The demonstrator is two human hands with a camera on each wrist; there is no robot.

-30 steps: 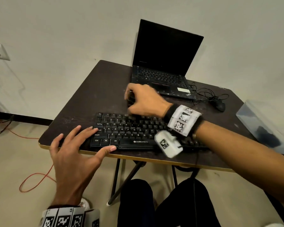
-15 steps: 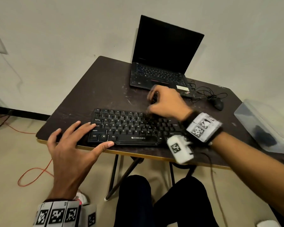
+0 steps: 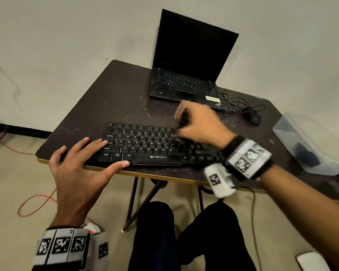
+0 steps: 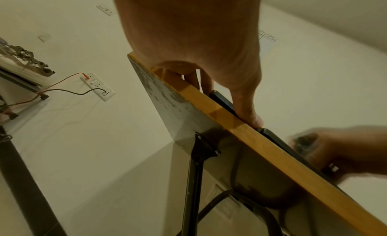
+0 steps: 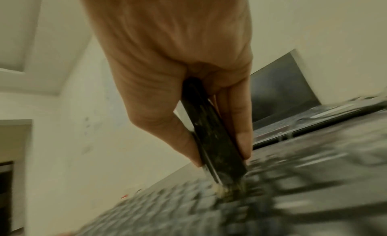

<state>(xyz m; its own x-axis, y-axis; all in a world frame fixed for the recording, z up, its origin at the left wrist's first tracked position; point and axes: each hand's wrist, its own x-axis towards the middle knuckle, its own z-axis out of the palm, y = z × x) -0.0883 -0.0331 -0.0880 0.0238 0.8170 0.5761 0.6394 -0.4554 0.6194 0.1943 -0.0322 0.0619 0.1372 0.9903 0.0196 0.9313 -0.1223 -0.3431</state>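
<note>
Two things blur badly: the right hand [image 3: 201, 124] and the black brush [image 5: 213, 133] it pinches between thumb and fingers, so the head view shows little of the handle. The bristles (pale at the tip) are smeared. The brush stands steeply, its long axis tilted, with the bristles down on keys right of the keyboard's [image 3: 145, 145] middle. The left hand [image 3: 76, 173], fingers spread wide, presses the keyboard's left end.

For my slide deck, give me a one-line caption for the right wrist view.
Right hand grips a black brush, its bristles on the blurred keyboard, an open laptop behind.
</note>
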